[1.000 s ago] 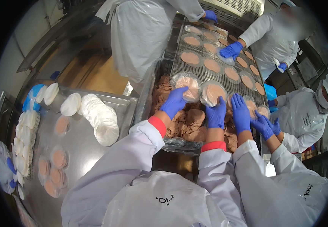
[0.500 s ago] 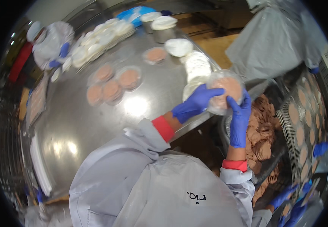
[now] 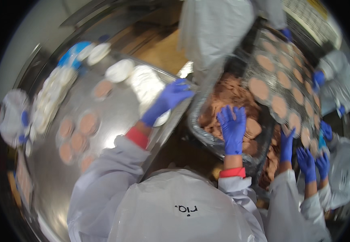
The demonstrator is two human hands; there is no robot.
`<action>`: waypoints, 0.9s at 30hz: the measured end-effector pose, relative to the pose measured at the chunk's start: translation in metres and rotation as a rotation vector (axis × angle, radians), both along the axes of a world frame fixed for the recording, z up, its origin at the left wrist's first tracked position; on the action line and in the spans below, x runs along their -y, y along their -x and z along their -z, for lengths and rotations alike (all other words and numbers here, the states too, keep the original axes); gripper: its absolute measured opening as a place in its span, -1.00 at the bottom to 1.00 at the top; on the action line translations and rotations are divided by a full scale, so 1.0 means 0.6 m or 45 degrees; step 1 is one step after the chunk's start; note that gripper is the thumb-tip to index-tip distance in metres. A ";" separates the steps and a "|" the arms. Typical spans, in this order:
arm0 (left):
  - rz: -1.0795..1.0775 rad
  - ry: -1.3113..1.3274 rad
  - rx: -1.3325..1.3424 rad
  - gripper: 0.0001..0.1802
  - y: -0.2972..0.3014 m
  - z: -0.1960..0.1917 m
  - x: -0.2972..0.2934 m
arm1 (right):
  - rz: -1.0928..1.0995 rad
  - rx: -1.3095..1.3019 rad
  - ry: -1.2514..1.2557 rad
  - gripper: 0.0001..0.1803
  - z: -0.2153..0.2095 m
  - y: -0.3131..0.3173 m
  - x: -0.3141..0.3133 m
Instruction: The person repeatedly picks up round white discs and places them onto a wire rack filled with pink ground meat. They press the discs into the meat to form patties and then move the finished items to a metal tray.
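At the far left, a co-worker in white with blue gloves (image 3: pixel 23 119) was seen at the edge of the steel table (image 3: pixel 114 121). A row of white round lids (image 3: pixel 52 97) was laid along the table's left side, and filled round containers of pinkish-brown patties (image 3: pixel 78 133) were set in a cluster nearer the middle, close together. Further white lids (image 3: pixel 148 86) were stacked at the table's right edge.

The left hand (image 3: pixel 169 99), in a blue glove with a red cuff below it, was stretched over that right edge, above the stacked lids. Its fingers were held loosely spread and nothing was clamped in them; whether the lids beneath were touched could not be told through the blur.

To the right, a lined tub (image 3: pixel 207 137) heaped with brown meat patties (image 3: pixel 231 92) was placed just beside the table. The right hand (image 3: pixel 232 127) was laid flat on the heap, its fingers apart and pointing away from the body, with nothing gripped.

Beyond the tub, a dark tray (image 3: pixel 282 86) carrying rows of round patties was seen tilted, and it was attended by other people's gloved hands (image 3: pixel 308 161) at the lower right and far right.
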State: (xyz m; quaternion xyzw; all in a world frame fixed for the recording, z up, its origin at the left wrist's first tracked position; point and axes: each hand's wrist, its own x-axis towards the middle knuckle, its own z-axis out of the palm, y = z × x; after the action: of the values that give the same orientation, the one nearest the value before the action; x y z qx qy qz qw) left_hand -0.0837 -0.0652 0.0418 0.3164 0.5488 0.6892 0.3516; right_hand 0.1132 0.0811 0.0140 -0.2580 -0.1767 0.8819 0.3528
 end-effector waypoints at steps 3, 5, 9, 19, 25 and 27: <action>0.325 -0.078 0.624 -0.44 -0.108 0.013 -0.236 | 0.548 -0.208 0.070 -0.45 -0.041 -0.072 -0.133; 0.439 -0.059 0.729 -0.50 -0.157 0.030 -0.338 | 0.645 -0.313 -0.192 -0.48 -0.019 -0.147 -0.215; 0.378 -0.023 0.622 -0.60 -0.192 0.039 -0.338 | 0.798 0.264 -0.183 -0.61 0.018 -0.176 -0.246; 0.370 -0.496 0.031 -0.65 -0.149 -0.236 -0.375 | 0.878 -0.238 -0.473 -0.68 -0.253 -0.137 -0.266; -0.446 -0.093 -0.582 -0.73 -0.059 -0.063 -0.429 | 0.881 -0.083 -0.189 -0.63 -0.141 -0.134 -0.257; 0.022 -0.090 -0.235 -0.70 -0.094 -0.075 -0.373 | 0.950 -0.087 -0.108 -0.59 -0.116 -0.157 -0.230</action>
State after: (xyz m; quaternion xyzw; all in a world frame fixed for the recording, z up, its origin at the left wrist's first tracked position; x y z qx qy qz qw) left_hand -0.0273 0.1589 0.0868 0.3956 0.5514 0.6730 0.2941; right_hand 0.2074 0.2193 0.0834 -0.2604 -0.0950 0.6928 0.6657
